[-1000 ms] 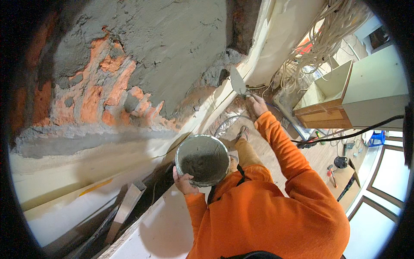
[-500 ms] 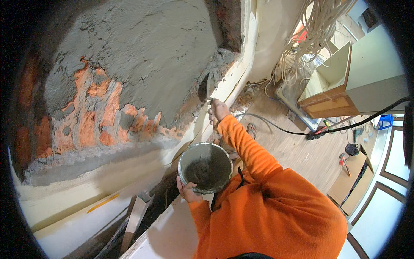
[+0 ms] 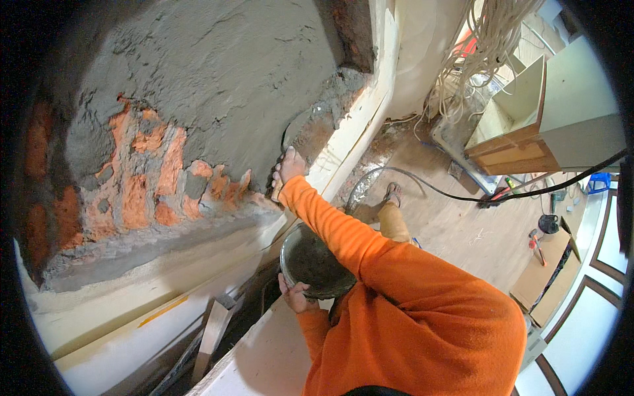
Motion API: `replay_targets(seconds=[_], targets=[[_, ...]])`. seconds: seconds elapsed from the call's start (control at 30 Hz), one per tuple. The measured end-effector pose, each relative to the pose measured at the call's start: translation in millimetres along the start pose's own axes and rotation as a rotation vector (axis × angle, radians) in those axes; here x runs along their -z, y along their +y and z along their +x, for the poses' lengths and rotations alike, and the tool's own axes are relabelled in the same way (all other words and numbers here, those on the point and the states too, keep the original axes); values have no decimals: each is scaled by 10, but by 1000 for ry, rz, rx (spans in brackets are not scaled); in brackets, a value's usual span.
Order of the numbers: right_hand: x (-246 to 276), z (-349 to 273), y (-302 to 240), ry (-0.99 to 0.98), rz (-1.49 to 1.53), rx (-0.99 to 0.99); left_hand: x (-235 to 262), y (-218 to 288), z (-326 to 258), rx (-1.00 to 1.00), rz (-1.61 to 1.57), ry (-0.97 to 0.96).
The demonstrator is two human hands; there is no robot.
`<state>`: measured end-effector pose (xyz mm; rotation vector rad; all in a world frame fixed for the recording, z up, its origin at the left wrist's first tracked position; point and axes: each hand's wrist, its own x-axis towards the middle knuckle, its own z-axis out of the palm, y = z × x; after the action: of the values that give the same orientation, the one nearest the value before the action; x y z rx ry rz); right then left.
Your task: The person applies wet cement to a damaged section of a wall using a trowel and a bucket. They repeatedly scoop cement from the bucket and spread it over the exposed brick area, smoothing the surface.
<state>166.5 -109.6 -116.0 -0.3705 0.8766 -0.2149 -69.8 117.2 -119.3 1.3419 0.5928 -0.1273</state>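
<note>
My right hand (image 3: 288,170) is closed around the handle end of a trowel. The trowel's mortar-smeared blade (image 3: 312,132) lies close against the wall, beside the pale edge strip; whether it touches all along cannot be told. My left hand (image 3: 298,296) grips the rim of a round bucket (image 3: 284,261) of wet grey mortar (image 3: 320,264), held low in front of me and partly covered by my right forearm. Grey plaster (image 3: 218,72) covers most of the wall. Rough orange brick (image 3: 172,165) shows through lower down on the left.
A white ledge (image 3: 251,356) and a wood offcut (image 3: 214,333) lie below the wall. Bundled cables (image 3: 485,59) hang at upper right. A wooden cabinet (image 3: 512,142), a black hose (image 3: 449,198), a sandalled foot (image 3: 393,193) and a hammer (image 3: 538,247) are to the right.
My right hand has moved left and slightly down, and the trowel blade has turned from edge-on to broad side. The bucket now sits partly behind my right forearm, still in my left hand.
</note>
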Motion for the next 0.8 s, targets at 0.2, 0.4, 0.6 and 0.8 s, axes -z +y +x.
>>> replay_targets(seconds=[0.2,0.4,0.6,0.8], targets=[[39,-348,202,-101,-150,175,527,-381,258,-570,599,-301],[403,-371,49,-92,91,-20,554,-318,277,-883,944,-455],[121,83,34,-4,-89,49,348,-314,112,-142,242,-140],[751,-490,13,-195,-191,-51,1020,-731,379,-416,489,-204]])
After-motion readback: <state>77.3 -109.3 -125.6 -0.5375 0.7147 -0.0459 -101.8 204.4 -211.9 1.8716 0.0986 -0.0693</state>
